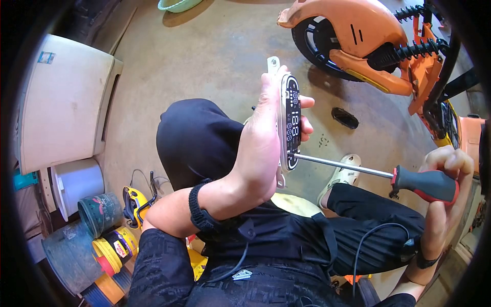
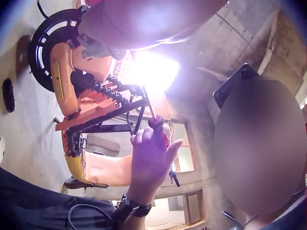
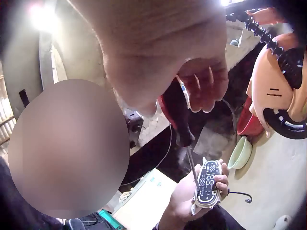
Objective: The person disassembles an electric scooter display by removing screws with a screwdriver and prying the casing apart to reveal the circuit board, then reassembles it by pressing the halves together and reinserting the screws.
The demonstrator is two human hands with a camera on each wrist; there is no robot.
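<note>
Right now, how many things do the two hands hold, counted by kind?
display panel, gripped by the left hand: 1
screwdriver, gripped by the right hand: 1
Total: 2

We see open floor ahead of the knees, with free passage there. The orange scooter blocks the upper right. The white box and stacked buckets close off the left. The screwdriver shaft bars the gap between display panel and right hand.
</note>
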